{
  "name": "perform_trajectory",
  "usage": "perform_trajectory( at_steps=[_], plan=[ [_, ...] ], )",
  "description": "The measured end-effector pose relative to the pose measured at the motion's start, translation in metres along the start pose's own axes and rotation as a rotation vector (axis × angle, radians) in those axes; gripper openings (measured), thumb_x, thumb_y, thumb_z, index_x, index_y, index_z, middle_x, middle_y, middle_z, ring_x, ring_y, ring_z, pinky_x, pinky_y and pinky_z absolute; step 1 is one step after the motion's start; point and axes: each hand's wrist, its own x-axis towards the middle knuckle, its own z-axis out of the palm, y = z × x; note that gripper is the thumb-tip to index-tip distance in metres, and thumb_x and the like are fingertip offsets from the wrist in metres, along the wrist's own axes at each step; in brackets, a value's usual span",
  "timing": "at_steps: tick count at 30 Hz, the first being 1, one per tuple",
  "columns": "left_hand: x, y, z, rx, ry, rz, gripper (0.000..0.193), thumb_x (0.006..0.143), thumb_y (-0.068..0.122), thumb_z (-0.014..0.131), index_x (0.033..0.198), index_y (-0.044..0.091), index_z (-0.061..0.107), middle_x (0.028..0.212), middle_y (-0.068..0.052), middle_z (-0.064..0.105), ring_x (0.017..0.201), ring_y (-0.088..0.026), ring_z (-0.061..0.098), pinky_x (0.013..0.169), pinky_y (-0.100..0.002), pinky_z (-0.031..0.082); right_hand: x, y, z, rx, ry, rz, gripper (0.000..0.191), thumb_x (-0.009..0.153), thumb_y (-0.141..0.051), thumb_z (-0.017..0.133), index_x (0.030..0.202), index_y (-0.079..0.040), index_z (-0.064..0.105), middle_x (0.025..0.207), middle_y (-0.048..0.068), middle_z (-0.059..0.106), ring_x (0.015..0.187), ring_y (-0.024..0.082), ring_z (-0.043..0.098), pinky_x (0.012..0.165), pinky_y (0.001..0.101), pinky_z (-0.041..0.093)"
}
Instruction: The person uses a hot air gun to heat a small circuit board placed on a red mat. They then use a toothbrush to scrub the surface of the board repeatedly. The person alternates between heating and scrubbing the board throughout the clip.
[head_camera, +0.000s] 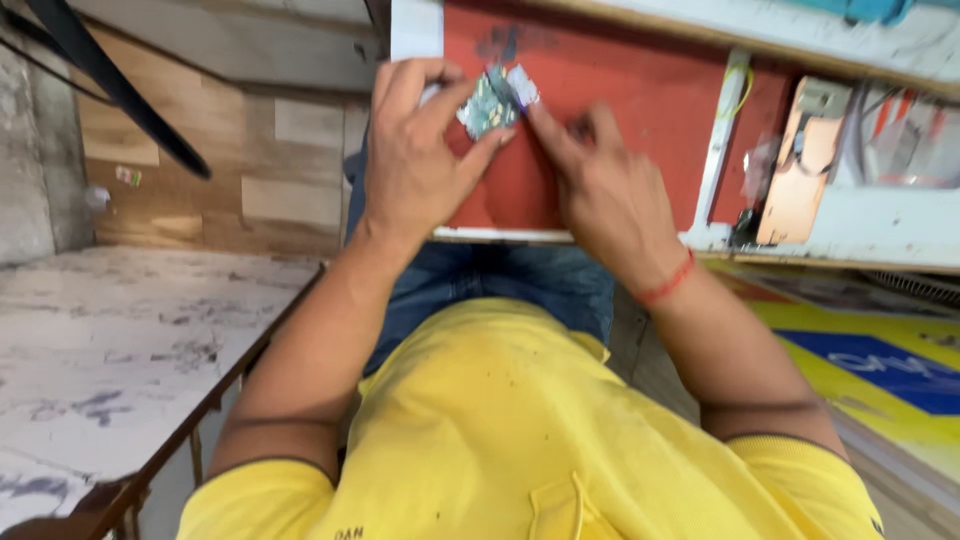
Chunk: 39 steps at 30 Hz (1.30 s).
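Head view, looking down over a yellow shirt (500, 420) and blue jeans (500, 285) to the near edge of a bench (850, 215).

Left hand (415, 160): clenched around a small green circuit board (487, 103), thumb and fingertips pinching it from the 9 o'clock side. The board is tilted, held just above a red mat (620, 90) that covers the bench top; whether its lower edge touches the mat cannot be told.

Right hand (600, 185): index finger stretched toward 11 o'clock, tip pressed on a small pale tab (523, 85) at the board's 2 o'clock corner. Other fingers loosely curled, resting on the mat. It grips nothing that can be made out. Red thread band (668, 283) round the right wrist.

Board position: upper centre of the frame, between the two hands, over the mat near its far edge.

Surroundings: at 3 o'clock of the hands, a white strip (712, 150) runs across the bench, then a tan flat panel (800, 175) with loose wires (885, 120) beyond it. At 8 o'clock, well apart, a pale marbled tabletop (110, 360) with a dark wooden rim. At 4 o'clock, low down, a yellow and blue board (880, 370). Wood-panelled wall (250, 150) at 10 o'clock, with a black bar (110, 80) crossing it diagonally.
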Motion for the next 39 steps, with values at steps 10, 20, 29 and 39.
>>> perform_trajectory(
  at_steps=[10,20,29,39],
  plan=[
    [-0.007,0.030,0.006,0.324,-0.056,-0.056,0.045,0.089,0.039,0.087,0.113,0.006,0.068,0.107,-0.008,0.057,0.099,-0.031,0.051,0.082,-0.047,0.042,-0.023,0.032,-0.001,0.700,0.406,0.142,0.040,0.110,0.003,0.058,0.148,-0.010,0.058,0.103,0.006,0.052,0.072,0.018,0.054,0.064,0.0331,0.049],
    [0.012,0.043,0.021,0.282,-0.128,0.201,0.029,0.087,0.022,0.092,0.089,0.010,0.066,0.093,-0.005,0.056,0.087,-0.027,0.055,0.075,-0.044,0.046,-0.035,0.037,-0.012,0.673,0.407,0.062,0.042,0.110,0.005,0.060,0.149,-0.010,0.059,0.105,0.003,0.052,0.081,0.009,0.052,0.066,0.0233,0.047],
    [0.009,0.039,0.009,0.340,-0.071,-0.003,0.046,0.082,0.041,0.093,0.111,0.011,0.072,0.111,-0.009,0.058,0.108,-0.030,0.050,0.092,-0.044,0.043,-0.029,0.040,-0.003,0.454,0.413,0.016,0.050,0.105,0.008,0.063,0.150,-0.013,0.059,0.105,0.007,0.053,0.090,0.016,0.054,0.081,0.0280,0.048],
    [0.012,0.010,-0.006,0.066,-0.157,0.041,0.053,0.079,0.032,0.093,0.118,0.005,0.071,0.114,-0.008,0.057,0.109,-0.029,0.050,0.098,-0.044,0.045,-0.020,-0.011,-0.022,0.174,0.127,0.051,0.056,0.093,0.004,0.060,0.145,-0.016,0.062,0.107,0.017,0.061,0.080,0.037,0.067,0.066,0.0484,0.054]
  ],
)
